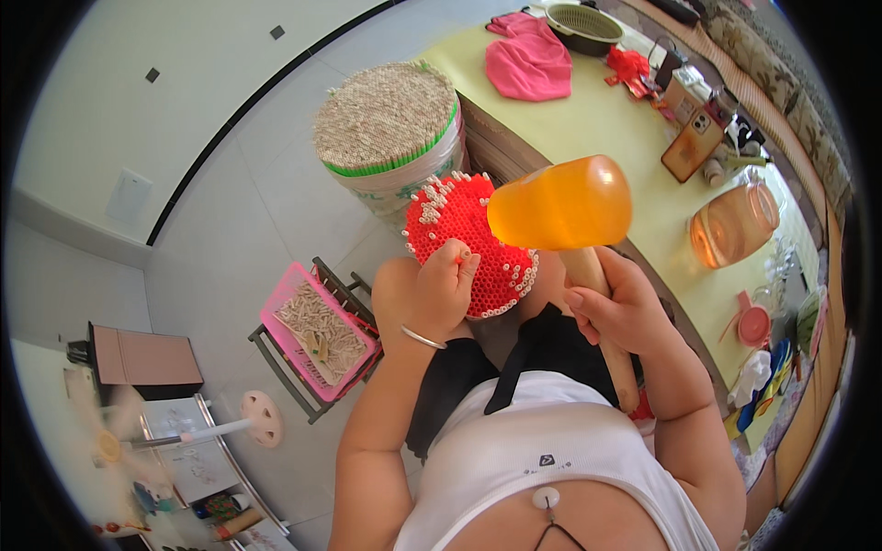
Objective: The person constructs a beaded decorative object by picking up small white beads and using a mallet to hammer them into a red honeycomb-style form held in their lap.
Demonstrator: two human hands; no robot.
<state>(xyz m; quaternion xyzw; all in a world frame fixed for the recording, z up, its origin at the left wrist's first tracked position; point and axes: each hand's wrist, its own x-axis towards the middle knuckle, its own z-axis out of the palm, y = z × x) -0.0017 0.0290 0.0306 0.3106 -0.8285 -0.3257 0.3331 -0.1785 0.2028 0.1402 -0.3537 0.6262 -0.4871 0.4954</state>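
Note:
My right hand (611,298) is wrapped round the wooden handle of a mallet (562,202) with a thick, translucent orange head. The head is raised over the right edge of a round bundle of red tubes (487,266), held between my knees. Many tube ends look hollow; white rolled pieces fill some along the rim and upper left. My left hand (446,285), with a bangle on its wrist, is closed in a pinch over the left part of the bundle. A small reddish bit shows at its fingertips, too small to name.
A large wrapped round bundle of pale sticks (386,119) stands beyond. At left, a pink basket (299,285) of white pieces sits on a dark stand, near a fan (108,447). The yellow-topped table (643,165) at right bears a jar (735,225), phone (692,145) and pink cloth (528,60).

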